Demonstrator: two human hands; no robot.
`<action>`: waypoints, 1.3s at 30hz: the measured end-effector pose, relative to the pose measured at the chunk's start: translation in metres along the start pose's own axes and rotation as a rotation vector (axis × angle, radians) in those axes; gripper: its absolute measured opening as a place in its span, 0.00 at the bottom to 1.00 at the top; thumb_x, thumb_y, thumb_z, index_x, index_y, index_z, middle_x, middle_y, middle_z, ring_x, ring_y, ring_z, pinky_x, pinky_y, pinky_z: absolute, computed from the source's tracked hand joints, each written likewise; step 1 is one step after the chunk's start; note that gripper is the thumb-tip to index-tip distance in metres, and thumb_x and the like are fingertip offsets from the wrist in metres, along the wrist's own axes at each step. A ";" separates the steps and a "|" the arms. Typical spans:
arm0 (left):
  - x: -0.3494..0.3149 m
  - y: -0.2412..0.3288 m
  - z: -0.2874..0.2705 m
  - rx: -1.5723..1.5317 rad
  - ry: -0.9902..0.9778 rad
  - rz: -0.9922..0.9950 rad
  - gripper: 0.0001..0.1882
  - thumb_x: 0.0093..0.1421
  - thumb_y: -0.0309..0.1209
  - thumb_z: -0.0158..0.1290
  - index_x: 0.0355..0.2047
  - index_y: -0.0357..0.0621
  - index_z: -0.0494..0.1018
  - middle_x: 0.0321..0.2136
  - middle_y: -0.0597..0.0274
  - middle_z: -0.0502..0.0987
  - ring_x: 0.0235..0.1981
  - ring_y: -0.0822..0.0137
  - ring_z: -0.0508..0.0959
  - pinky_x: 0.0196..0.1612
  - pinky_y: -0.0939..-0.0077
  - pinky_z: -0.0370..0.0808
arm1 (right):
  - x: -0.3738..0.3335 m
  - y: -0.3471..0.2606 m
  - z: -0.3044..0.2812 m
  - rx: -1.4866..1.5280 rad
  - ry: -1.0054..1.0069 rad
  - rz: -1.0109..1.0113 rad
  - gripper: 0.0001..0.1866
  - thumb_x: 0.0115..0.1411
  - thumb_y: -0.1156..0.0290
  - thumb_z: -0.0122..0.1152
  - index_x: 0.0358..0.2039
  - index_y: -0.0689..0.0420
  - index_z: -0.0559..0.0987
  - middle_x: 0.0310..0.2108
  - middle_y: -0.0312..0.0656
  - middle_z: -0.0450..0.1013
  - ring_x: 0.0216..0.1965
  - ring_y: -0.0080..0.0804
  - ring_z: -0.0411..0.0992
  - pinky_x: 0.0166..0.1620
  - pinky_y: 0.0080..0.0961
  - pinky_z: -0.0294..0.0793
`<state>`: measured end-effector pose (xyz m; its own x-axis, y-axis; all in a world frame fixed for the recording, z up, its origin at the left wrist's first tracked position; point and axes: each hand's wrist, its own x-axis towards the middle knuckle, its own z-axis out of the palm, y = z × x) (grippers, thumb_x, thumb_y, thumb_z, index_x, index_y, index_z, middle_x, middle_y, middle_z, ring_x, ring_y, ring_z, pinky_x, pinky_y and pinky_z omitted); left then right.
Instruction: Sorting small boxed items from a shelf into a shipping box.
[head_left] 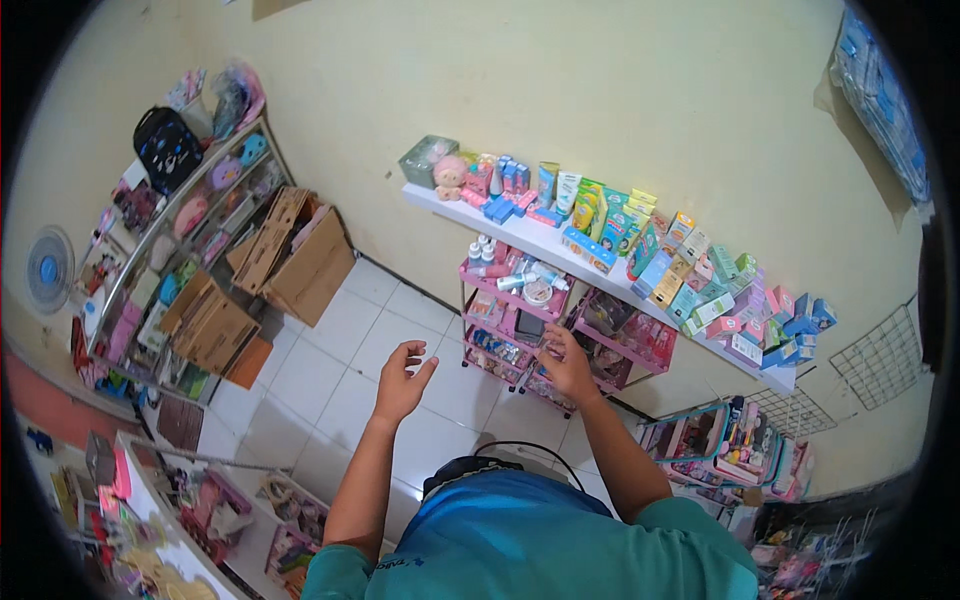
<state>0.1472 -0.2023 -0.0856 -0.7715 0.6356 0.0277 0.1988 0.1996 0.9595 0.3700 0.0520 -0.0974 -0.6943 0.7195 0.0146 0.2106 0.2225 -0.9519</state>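
Note:
Held out over the tiled floor, my left hand (404,382) is empty, its thumb and fingers apart and slightly curled. My right hand (568,370) is level with it on the other side, fingers bent and apart, with nothing visible in it. Behind the right hand stands a pink tiered cart (487,325) with bottles, jars and small packs. A dark rectangular object (528,325) lies on the cart close to the right fingertips; I cannot tell whether they touch it. A second pink cart (650,345) adjoins it, partly hidden by the hand.
Above the carts, a white wall shelf (610,275) carries many boxes and tubes. Cardboard boxes (312,265) stand at the left beside a stocked shelving unit (160,240). A fan (50,270) is at far left. Another loaded rack (725,445) is at right, near wire grids (875,355).

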 end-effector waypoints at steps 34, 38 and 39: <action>0.288 0.073 0.074 -0.011 -0.685 0.405 0.22 0.63 0.30 0.62 0.55 0.35 0.73 0.45 0.57 0.80 0.41 0.67 0.80 0.40 0.72 0.79 | 0.119 -0.103 -0.020 -1.003 0.751 -0.215 0.24 0.54 0.76 0.68 0.54 0.58 0.80 0.55 0.49 0.73 0.56 0.53 0.69 0.60 0.46 0.69; 0.300 0.076 0.077 -0.059 -0.780 0.359 0.22 0.64 0.36 0.62 0.55 0.38 0.74 0.47 0.57 0.80 0.43 0.67 0.79 0.43 0.72 0.77 | 0.127 -0.085 -0.018 -1.107 0.785 -0.151 0.23 0.54 0.74 0.68 0.52 0.55 0.81 0.55 0.44 0.74 0.55 0.48 0.71 0.57 0.43 0.71; 0.303 0.075 0.077 -0.050 -0.784 0.379 0.22 0.64 0.36 0.62 0.55 0.38 0.74 0.46 0.58 0.79 0.43 0.67 0.79 0.43 0.72 0.77 | 0.128 -0.084 -0.016 -1.127 0.788 -0.145 0.21 0.54 0.74 0.68 0.50 0.55 0.81 0.56 0.43 0.74 0.55 0.47 0.71 0.56 0.42 0.72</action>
<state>-0.0247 0.0626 -0.0274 -0.0172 0.9863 0.1639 0.3171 -0.1501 0.9364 0.2741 0.1363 -0.0108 -0.2686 0.7384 0.6186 0.8701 0.4615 -0.1731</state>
